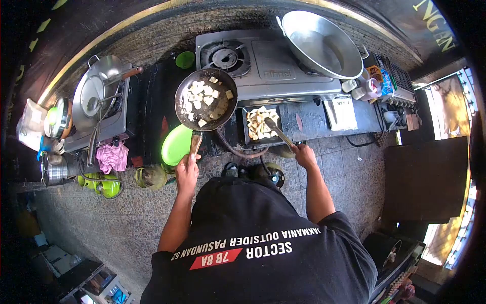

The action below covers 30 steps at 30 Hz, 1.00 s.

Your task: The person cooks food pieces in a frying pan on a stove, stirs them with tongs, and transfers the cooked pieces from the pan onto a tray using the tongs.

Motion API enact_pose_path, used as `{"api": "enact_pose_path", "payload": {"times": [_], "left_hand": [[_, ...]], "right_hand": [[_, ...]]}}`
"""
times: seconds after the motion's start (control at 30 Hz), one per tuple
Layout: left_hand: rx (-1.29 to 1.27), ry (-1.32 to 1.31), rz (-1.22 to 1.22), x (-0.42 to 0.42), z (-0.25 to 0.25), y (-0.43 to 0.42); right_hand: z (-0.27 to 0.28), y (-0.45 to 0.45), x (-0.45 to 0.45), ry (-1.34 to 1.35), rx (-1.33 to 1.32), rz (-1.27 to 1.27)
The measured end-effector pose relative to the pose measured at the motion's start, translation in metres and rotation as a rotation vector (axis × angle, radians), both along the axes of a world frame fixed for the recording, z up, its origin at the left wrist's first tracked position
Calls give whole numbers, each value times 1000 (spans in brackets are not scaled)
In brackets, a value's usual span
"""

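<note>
My left hand (187,175) is wrapped round the handle of a dark frying pan (221,112), held out over the counter's front left of the stove. Pale cubed pieces of food (202,96) lie scattered in the pan. In my right hand (305,155) are what look like kitchen tongs (282,136), their dark tip down at the food in a square black tray (244,136). Lightly browned cubed pieces (260,121) fill much of that tray. Partly under the pan sits a bright green plate (174,147).
Behind the pan stands a grey gas stove (273,71) with a large metal wok (324,43) on its right. A second wok (83,104) with utensils is at left, beside a pink cloth (112,156). Bottles (372,88) stand at right. A hose (238,152) hangs at the counter edge.
</note>
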<state>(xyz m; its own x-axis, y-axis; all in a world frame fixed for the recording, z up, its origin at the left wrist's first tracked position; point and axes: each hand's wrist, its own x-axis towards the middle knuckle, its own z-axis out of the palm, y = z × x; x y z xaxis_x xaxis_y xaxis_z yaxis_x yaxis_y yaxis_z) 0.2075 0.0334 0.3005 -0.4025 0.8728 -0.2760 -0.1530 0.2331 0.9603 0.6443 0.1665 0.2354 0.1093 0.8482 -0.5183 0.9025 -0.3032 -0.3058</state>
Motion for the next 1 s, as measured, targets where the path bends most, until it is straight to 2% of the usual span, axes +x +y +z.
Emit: {"api": "enact_pose_path", "payload": {"times": [0.1,0.23,0.3,0.37,0.5,0.57,0.6,0.7,0.77,0.83,0.9,1.0], "left_hand": [[-12,-105,-57,2,5,3],[33,-101,-163,13,9,5],[34,-258,-219,17,8,6],[19,-304,-227,21,10,9],[-38,-361,-235,22,9,8],[-93,-344,-266,19,8,5],[-85,-237,-285,21,14,7],[-86,-84,-282,22,8,11],[-89,-107,-244,28,7,12],[-79,48,-257,31,2,10],[-104,95,-236,32,3,11],[-125,240,-259,31,9,11]], "right_hand": [[12,-2,0,10,20,-14],[14,-2,15,-9,75,-10],[19,-3,23,22,35,-27],[25,-5,28,-2,71,-12],[74,-3,24,118,141,-48],[105,-2,21,221,152,-6],[120,-1,17,228,211,31],[181,5,-4,323,144,62],[201,11,-12,329,99,77],[219,21,-20,334,54,89],[237,34,-28,179,-19,375],[249,48,-49,100,-73,494]]}}
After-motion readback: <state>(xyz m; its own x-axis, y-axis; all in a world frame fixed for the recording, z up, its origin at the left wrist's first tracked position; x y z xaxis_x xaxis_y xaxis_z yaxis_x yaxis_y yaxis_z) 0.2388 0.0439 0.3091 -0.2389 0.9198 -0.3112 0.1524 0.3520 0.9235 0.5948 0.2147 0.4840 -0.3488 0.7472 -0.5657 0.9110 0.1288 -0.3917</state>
